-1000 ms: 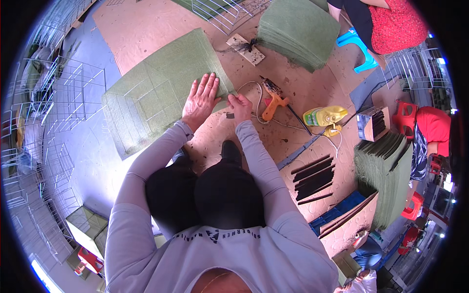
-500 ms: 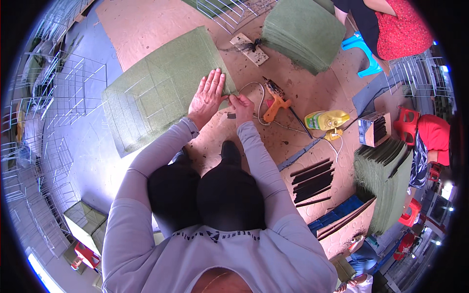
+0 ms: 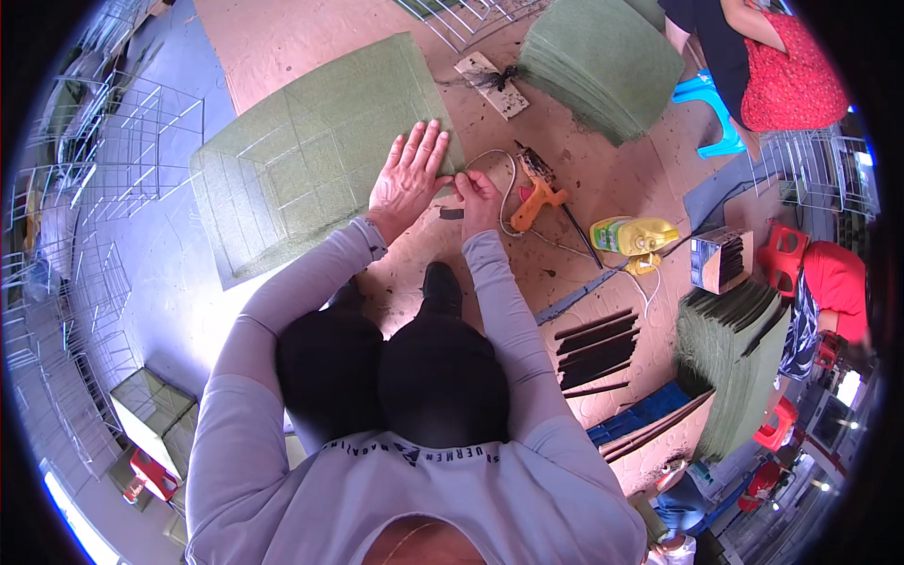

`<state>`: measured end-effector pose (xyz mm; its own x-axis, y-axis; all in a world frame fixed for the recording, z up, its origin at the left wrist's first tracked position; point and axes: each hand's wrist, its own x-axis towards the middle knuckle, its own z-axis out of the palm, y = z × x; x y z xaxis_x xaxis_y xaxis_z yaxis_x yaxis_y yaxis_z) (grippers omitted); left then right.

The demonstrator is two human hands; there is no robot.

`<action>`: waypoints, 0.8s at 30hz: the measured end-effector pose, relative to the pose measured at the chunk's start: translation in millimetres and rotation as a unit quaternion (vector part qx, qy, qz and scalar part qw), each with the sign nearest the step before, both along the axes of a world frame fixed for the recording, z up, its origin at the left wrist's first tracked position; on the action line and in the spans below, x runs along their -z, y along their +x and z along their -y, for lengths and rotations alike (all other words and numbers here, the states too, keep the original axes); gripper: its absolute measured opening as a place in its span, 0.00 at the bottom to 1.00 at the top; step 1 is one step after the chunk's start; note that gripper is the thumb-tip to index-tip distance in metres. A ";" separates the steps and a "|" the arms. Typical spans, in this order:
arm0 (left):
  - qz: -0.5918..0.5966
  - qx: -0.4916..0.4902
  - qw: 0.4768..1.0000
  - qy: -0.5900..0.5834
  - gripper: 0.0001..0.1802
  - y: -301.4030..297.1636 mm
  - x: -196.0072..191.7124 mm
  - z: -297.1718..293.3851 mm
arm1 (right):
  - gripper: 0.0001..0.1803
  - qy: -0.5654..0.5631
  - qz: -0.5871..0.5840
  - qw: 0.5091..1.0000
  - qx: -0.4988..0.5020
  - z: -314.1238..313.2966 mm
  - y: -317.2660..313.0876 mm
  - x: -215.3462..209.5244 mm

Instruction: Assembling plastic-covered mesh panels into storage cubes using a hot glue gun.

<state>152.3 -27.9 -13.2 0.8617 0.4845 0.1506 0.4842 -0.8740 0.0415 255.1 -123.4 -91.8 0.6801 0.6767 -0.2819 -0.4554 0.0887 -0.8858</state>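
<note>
My left hand (image 3: 409, 181) lies flat with fingers stretched on a green mesh sheet (image 3: 367, 104), close to its right edge. A wire frame (image 3: 282, 155) shows faintly through the mesh. Beside it, my right hand (image 3: 478, 196) is closed in a pinch at the sheet's near right corner, close to the left thumb. A short dark strip (image 3: 452, 214) shows just below the right fingers; whether they touch it I cannot tell. An orange glue gun (image 3: 539, 202) with a blackened front lies to the right, its pale cord curling toward my right hand.
A yellow bottle (image 3: 633, 235), dark strips (image 3: 598, 348) and a small box (image 3: 718, 261) lie on the right. Green sheets are stacked at the far right (image 3: 603, 66) and near right (image 3: 739, 367). Wire frames (image 3: 141, 169) stand left. Another person (image 3: 791, 75) sits at the upper right.
Both hands stay at the sheet's right edge, having shifted slightly right in the picture. The right fingers have drawn up a little in their pinch. The whole view has moved slightly.
</note>
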 end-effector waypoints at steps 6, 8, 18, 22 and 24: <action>0.008 -0.003 1.000 -0.003 0.40 1.6 1.4 2.7 | 0.03 0.014 -0.014 1.000 0.004 0.7 -1.3 -2.2; 0.010 -0.007 1.000 -0.001 0.40 -0.2 4.4 0.8 | 0.04 0.005 0.005 1.000 -0.005 1.4 -1.1 -2.1; 0.013 -0.008 1.000 0.018 0.39 2.9 4.2 -1.0 | 0.06 -0.022 0.038 0.999 -0.025 1.2 2.6 0.7; 0.015 -0.009 1.000 0.020 0.40 -0.6 3.8 1.2 | 0.08 -0.025 0.031 0.999 -0.017 6.4 2.2 4.1; 0.009 -0.016 1.000 0.016 0.40 -1.3 4.0 1.5 | 0.17 0.019 0.054 0.998 0.014 10.3 3.2 -0.6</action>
